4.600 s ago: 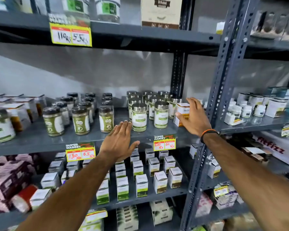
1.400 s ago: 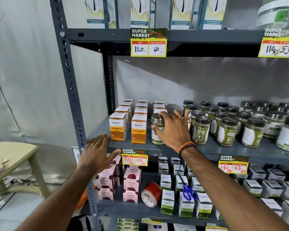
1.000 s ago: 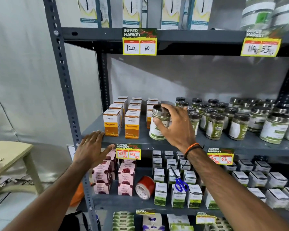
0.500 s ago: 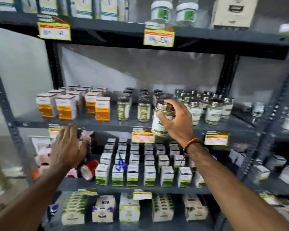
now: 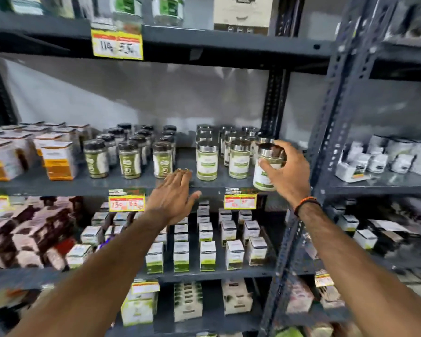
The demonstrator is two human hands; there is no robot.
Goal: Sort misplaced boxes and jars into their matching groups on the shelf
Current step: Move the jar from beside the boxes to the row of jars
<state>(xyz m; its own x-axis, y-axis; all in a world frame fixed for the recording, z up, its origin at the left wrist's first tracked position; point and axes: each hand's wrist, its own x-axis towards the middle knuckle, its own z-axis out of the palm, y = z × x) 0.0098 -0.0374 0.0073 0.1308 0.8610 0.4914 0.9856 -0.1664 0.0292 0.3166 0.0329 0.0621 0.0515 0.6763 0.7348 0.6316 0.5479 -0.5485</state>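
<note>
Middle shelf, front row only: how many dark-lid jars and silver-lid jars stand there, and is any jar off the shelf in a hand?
Dark-lid jars, front row: 3
Silver-lid jars, front row, standing: 2
Held jar, silver lid, in the right hand: 1
Total: 6
</note>
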